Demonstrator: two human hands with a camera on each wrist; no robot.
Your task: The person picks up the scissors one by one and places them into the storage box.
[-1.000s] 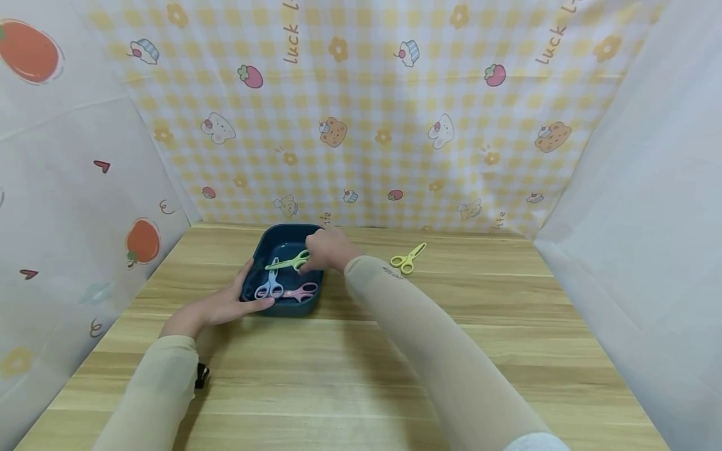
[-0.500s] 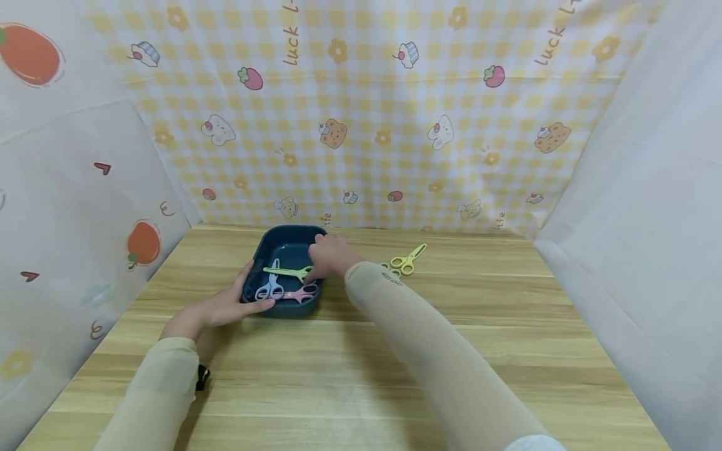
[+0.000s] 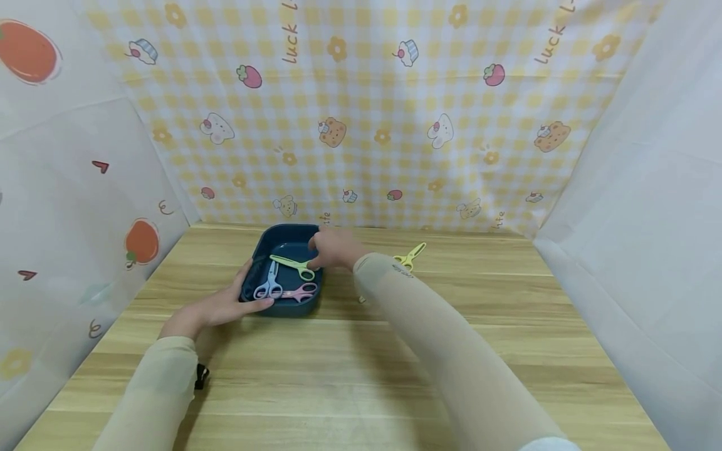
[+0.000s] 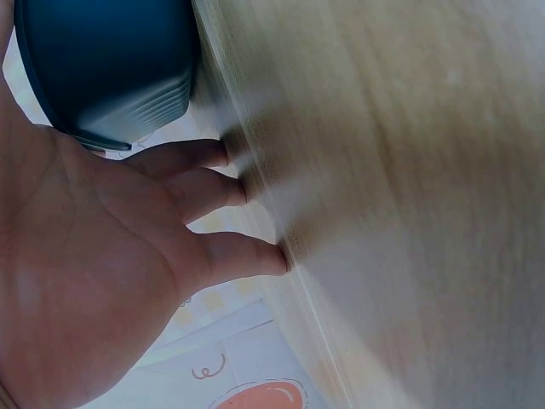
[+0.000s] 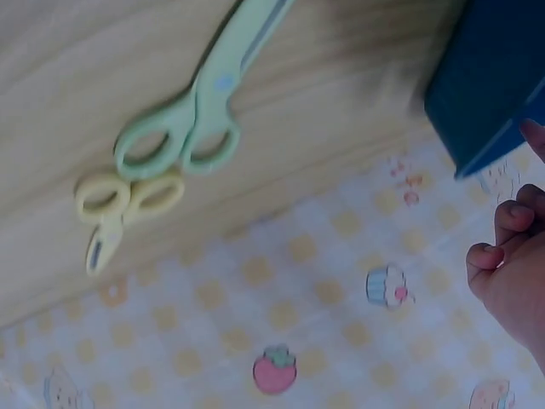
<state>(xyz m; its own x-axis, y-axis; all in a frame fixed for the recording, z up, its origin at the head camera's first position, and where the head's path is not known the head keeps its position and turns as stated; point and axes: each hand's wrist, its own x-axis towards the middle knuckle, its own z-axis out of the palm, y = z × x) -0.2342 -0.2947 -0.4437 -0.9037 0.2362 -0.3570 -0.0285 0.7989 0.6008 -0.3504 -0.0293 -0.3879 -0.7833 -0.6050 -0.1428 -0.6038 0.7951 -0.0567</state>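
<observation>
While in tray, green scissors

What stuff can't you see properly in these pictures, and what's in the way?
- Head view: the right hand covers part of the yellow-green scissors' handle, so I can't tell whether it's pinching them.
- Head view: the right sleeve hides most of the pale green scissors.
- Right wrist view: those scissors' tips are cut off by the top edge.
- Left wrist view: the box's wall hides what's inside.
</observation>
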